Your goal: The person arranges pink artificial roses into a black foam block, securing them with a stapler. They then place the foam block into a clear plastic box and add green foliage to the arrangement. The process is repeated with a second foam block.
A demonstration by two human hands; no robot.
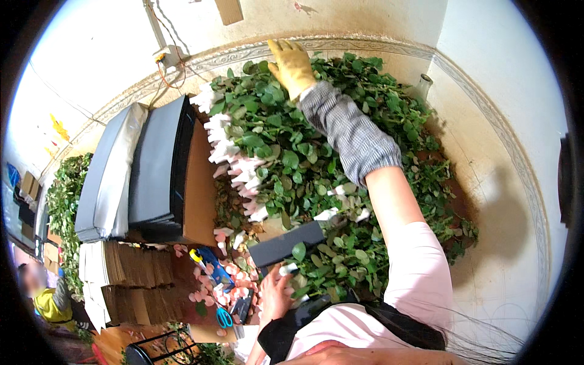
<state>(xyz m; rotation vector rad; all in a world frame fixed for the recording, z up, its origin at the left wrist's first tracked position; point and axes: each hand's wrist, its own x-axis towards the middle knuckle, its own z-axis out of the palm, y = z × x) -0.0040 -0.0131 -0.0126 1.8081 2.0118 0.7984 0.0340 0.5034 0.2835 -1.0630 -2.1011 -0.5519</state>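
Observation:
My right hand (293, 68), in a yellow glove with a grey checked oversleeve, is stretched out over the far part of a big heap of leafy cut stems (286, 140). Its fingers are spread and nothing shows in them. White sleeves (225, 146) cover the flower heads along the heap's left side. My bare left hand (275, 295) rests low at the near edge, fingers extended, beside a small white-sleeved head (288, 268). Just beyond it lies a dark grey block (286, 243). Loose pink petals (204, 283) are scattered to its left.
Black sheets (158, 164) and brown cardboard (140, 274) are stacked at left. Teal-handled scissors (224, 317), a blue tool (218, 267) and a yellow cutter (198, 258) lie among the petals. A glass bottle (423, 87) stands by the wall. Another person (52, 304) is at far left.

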